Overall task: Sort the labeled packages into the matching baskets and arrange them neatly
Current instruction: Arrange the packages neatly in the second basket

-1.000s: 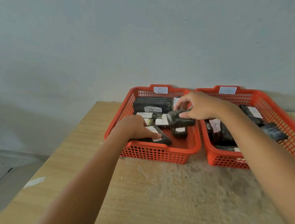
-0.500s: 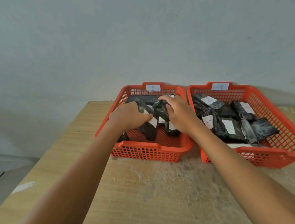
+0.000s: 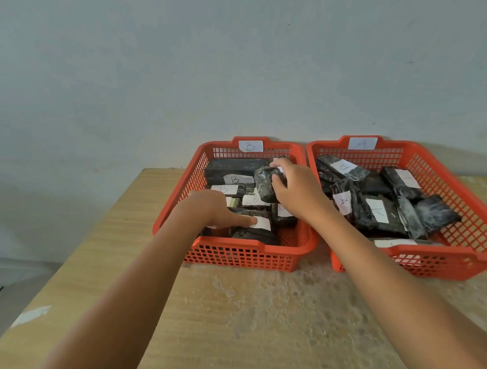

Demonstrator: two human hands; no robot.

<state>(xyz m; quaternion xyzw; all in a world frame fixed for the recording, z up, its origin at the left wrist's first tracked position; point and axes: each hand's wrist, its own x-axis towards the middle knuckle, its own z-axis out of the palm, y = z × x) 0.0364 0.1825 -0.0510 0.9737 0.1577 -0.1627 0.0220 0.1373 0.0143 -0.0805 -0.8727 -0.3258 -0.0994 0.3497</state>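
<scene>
Two red mesh baskets stand side by side at the table's far edge. The left basket [image 3: 231,251] carries a B tag and holds several black wrapped packages with white B labels. The right basket [image 3: 463,260] carries an A tag and holds several black packages, some labelled A. My right hand [image 3: 297,188] grips a black package [image 3: 265,184] upright inside the B basket. My left hand [image 3: 214,211] lies flat on a black package [image 3: 250,231] at the front of the same basket, with one finger stretched onto its white label.
The baskets sit on a wooden table [image 3: 254,330] pushed against a pale wall. The table's left edge drops to a grey floor, where a white scrap [image 3: 31,316] lies.
My left hand has lowered the package it was lifting and now presses it flat at the basket's front. My right hand still holds its package, shifted slightly toward the back.
</scene>
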